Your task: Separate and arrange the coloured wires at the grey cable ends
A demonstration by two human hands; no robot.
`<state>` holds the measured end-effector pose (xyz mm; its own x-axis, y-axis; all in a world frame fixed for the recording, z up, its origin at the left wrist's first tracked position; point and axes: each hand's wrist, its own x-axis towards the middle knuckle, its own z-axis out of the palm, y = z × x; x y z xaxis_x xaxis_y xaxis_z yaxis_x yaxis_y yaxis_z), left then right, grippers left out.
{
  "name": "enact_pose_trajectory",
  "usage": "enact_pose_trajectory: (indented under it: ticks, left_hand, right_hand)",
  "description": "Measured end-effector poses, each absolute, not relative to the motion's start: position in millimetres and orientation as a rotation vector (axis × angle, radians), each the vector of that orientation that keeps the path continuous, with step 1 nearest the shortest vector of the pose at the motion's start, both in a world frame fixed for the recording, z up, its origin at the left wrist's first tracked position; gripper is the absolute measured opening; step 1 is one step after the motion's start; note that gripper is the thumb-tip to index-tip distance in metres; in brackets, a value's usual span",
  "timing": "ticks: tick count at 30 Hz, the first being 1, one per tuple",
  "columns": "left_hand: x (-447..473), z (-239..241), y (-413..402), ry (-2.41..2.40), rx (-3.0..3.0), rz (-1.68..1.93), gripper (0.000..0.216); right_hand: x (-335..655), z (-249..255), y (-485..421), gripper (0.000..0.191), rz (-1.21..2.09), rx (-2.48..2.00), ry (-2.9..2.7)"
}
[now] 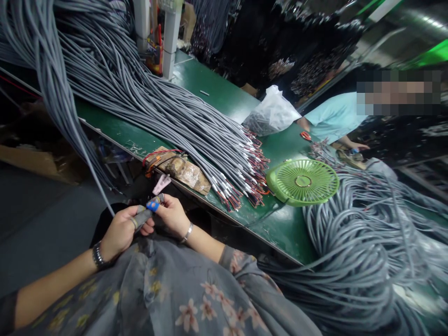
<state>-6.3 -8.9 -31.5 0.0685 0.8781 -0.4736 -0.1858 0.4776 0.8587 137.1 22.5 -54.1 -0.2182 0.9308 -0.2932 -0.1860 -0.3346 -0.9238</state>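
My left hand (121, 231) is closed around a small grey tool with a blue tip (150, 207), held over my lap. A grey cable (70, 126) runs down from the upper left into that hand. My right hand (173, 214) pinches the front of the same tool, fingers curled. A thick bundle of grey cables (157, 107) with stripped red and white wire ends (245, 177) lies across the green table (217, 93) in front of me.
A green fan (303, 182) lies flat on the table. Coiled grey cables (357, 252) pile up at right. A plastic bag (271, 114) sits farther back. A taped brown block with red wires (182, 170) rests at the table edge. Another person in a light shirt (332, 116) works at right.
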Motion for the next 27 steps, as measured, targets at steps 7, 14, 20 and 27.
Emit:
enact_pose_trajectory:
  ticks: [7, 14, 20, 27]
  left_hand:
    - [-8.4, -34.5, -7.7, 1.237, 0.719, 0.927, 0.028]
    - [-5.4, -28.7, -8.5, 1.219, 0.595, 1.041, 0.029]
    - [-6.3, -26.9, -6.2, 1.241, 0.555, 1.072, 0.029]
    - [-7.3, -30.3, -6.5, 1.238, 0.563, 1.101, 0.028]
  right_hand:
    - [136.8, -48.9, 22.7, 0.052, 1.698, -1.181, -0.983]
    - [131.0, -50.3, 24.5, 0.054, 1.68, -1.175, -0.945]
    - [132.9, -48.9, 24.5, 0.054, 1.698, -1.149, -0.948]
    - [137.3, -48.3, 22.0, 0.055, 1.709, -1.125, -0.916]
